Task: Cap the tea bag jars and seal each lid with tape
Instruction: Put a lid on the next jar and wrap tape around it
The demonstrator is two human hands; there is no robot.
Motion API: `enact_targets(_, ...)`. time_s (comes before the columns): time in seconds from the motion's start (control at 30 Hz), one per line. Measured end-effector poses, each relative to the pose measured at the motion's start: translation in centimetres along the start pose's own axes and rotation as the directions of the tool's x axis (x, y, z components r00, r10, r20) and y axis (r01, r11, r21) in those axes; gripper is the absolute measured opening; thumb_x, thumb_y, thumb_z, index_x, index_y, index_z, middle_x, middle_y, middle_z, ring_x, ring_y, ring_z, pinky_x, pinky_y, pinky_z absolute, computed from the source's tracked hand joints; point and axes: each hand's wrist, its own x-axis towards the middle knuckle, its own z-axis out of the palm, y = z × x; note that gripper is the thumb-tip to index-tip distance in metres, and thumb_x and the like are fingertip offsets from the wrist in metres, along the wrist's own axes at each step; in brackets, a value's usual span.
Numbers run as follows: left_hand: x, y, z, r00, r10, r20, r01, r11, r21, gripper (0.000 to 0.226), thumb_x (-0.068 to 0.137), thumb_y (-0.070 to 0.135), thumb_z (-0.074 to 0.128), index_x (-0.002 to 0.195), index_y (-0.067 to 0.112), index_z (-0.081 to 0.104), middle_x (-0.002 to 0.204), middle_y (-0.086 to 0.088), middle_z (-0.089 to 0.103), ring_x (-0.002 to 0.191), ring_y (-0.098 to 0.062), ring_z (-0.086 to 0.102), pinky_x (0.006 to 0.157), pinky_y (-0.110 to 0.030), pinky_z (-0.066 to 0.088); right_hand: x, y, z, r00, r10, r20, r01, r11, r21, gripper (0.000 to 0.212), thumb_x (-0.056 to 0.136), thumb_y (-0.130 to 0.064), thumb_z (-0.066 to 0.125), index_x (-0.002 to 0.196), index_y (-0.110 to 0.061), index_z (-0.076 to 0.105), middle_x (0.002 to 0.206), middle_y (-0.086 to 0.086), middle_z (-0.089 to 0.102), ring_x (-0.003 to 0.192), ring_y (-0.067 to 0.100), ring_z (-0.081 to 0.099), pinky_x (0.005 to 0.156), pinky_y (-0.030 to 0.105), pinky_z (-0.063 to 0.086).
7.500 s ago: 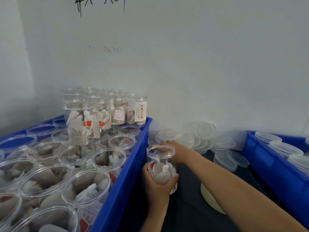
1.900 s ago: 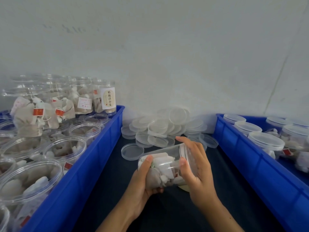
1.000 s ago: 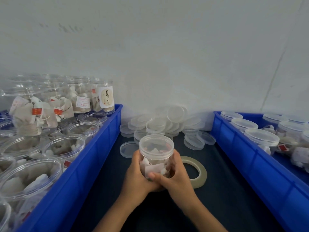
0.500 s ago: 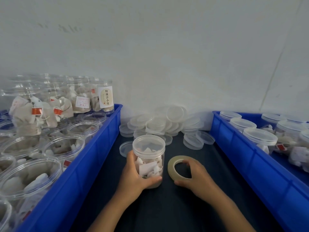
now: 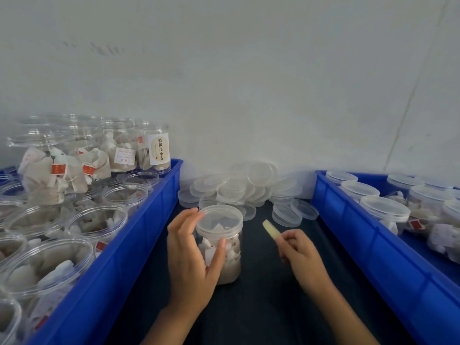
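Jar point(image 5: 220, 245) capped, gripped by left hand point(image 5: 191, 255), right hand point(image 5: 297, 250) pinching tape roll point(image 5: 270, 229)

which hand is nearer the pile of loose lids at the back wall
Left. The left hand holds the capped jar, its fingertips just short of the pile of loose lids. The right hand, gripping the tape roll, sits a bit farther back.

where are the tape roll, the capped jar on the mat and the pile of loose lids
tape roll point(image 5: 270, 228), head view, on its pale outer edge above the right hand
capped jar point(image 5: 219, 220), head view, on its clear lid
pile of loose lids point(image 5: 260, 173), head view, on the topmost lid
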Motion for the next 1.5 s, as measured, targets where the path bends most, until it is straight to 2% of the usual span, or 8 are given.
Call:
enact_targets(0.23, -0.3, 0.4, 0.2, 0.958, 0.263, 0.114, -0.28, 0.943, 0.178, 0.023, 0.086, 0.021, 0.059, 0.108, 0.021, 0.053, 0.115, -0.001, 0.048, 0.096, -0.015, 0.051, 0.085, -0.019, 0.034, 0.3, -0.8, -1.5, 0.987, 0.082, 0.137, -0.151, 0.75, 0.644, 0.028, 0.1, -0.011, 0.041, 0.113, 0.0, 0.062, 0.071, 0.004, 0.05, 0.065, 0.013, 0.049, 0.074, 0.03, 0.048)
enact_targets(0.47, -1.0, 1.8, 1.0, 0.815, 0.451, 0.364, -0.515, 0.852, 0.097, 0.019, 0.086, 0.009, 0.056, 0.097, 0.019, 0.068, 0.094, 0.002, 0.063, 0.078, -0.013, 0.058, 0.064, -0.03, 0.052, -0.5, -0.8, -2.2, 0.957, -0.047, 0.286, -0.191, 0.639, 0.745, 0.041, 0.086, -0.012, 0.052, 0.125, 0.0, 0.056, 0.101, 0.016, 0.069, 0.092, 0.026, 0.068, 0.077, 0.03, 0.057)
enact_targets(0.8, -2.5, 2.6, 2.2, 0.653, 0.124, 0.747, -0.024, 0.989, -0.143, 0.043, 0.09, 0.054, 0.054, 0.126, 0.03, 0.05, 0.106, 0.025, 0.053, 0.082, 0.022, 0.045, 0.074, -0.006, 0.036, -2.2, -0.6, -1.7, 0.914, -0.14, 0.382, -0.267, 0.501, 0.823, 0.051, 0.079, 0.011, 0.058, 0.13, 0.007, 0.05, 0.122, 0.027, 0.062, 0.113, 0.032, 0.063, 0.085, 0.031, 0.056)
enact_targets(0.93, -2.8, 2.7, 2.4, 0.664, 0.064, 0.745, 0.109, 0.977, -0.181, 0.035, 0.085, 0.048, 0.067, 0.096, 0.015, 0.063, 0.083, 0.009, 0.065, 0.073, -0.004, 0.059, 0.07, -0.024, 0.049, -3.1, -1.2, -1.0, 0.89, -0.202, 0.408, -0.299, 0.415, 0.859, 0.045, 0.077, 0.004, 0.063, 0.122, 0.007, 0.06, 0.122, 0.027, 0.061, 0.112, 0.032, 0.063, 0.088, 0.034, 0.055)
enact_targets(1.07, -2.2, 2.5, 2.2, 0.707, 0.153, 0.69, -0.017, 0.98, -0.2, 0.021, 0.082, 0.017, 0.073, 0.102, 0.021, 0.069, 0.099, 0.012, 0.068, 0.082, 0.004, 0.057, 0.073, -0.007, 0.041, -3.3, -1.6, -1.8, 0.892, -0.148, 0.427, -0.342, 0.395, 0.853, 0.044, 0.092, -0.032, 0.048, 0.107, 0.003, 0.07, 0.085, 0.016, 0.068, 0.075, 0.026, 0.069, 0.073, 0.037, 0.057)
enact_targets(1.2, -2.2, 2.0, 2.3, 0.661, 0.151, 0.735, -0.092, 0.988, -0.12, 0.044, 0.088, -0.004, 0.055, 0.124, 0.018, 0.065, 0.141, 0.011, 0.052, 0.117, -0.012, 0.058, 0.1, -0.026, 0.046, -3.3, -1.3, -2.1, 0.929, -0.05, 0.366, -0.291, 0.509, 0.81, 0.044, 0.091, -0.043, 0.048, 0.079, -0.005, 0.067, 0.055, 0.006, 0.04, 0.047, 0.016, 0.041, 0.053, 0.03, 0.046)
enact_targets(1.3, -2.7, 2.4, 2.5, 0.656, 0.113, 0.747, -0.016, 0.991, -0.135, 0.056, 0.094, -0.002, 0.048, 0.142, 0.025, 0.046, 0.151, 0.023, 0.031, 0.133, 0.006, 0.034, 0.112, -0.01, 0.022, -3.4, -0.8, -1.8, 0.969, -0.043, 0.243, -0.141, 0.711, 0.689, 0.049, 0.09, -0.05, 0.044, 0.072, -0.008, 0.061, 0.048, 0.003, 0.03, 0.045, 0.015, 0.03, 0.058, 0.031, 0.038)
enact_targets(1.5, -2.3, 3.4, 2.0, 0.809, -0.006, 0.587, 0.148, 0.97, -0.194, 0.036, 0.097, 0.02, 0.056, 0.126, 0.041, 0.05, 0.113, 0.026, 0.058, 0.088, -0.001, 0.063, 0.078, -0.021, 0.053, -3.9, -1.3, -1.4, 0.951, -0.191, 0.243, 0.069, 0.898, 0.435, 0.04, 0.087, -0.044, 0.044, 0.072, -0.011, 0.063, 0.055, 0.004, 0.04, 0.049, 0.013, 0.034, 0.055, 0.023, 0.034)
